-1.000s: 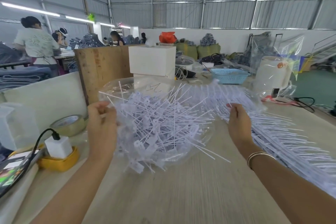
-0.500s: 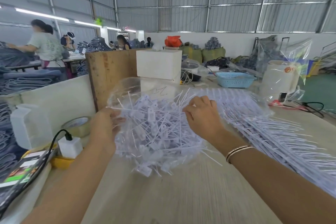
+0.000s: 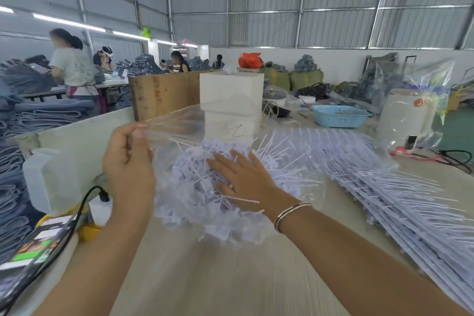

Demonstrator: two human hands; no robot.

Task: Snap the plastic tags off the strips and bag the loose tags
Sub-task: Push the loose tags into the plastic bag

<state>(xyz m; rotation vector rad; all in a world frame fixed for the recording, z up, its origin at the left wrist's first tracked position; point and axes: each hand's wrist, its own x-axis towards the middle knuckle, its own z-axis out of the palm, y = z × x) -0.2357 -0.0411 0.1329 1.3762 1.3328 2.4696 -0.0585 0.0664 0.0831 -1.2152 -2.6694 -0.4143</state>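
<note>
1. The tabletop [image 3: 230,277] carries unsnapped tag strips [image 3: 400,202] at right.
2. The clear plastic bag [image 3: 184,123], mouth pinched up by the left hand [image 3: 128,161], could slip and spill.
3. Loose tags [image 3: 189,182] lie inside, pressed by the flat, open-fingered right hand [image 3: 243,177]; stems may pierce the film.

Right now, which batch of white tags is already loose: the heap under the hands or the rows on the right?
The heap of loose tags inside the clear bag, jumbled every way. The strips at the right lie in orderly, unsnapped rows.
</note>
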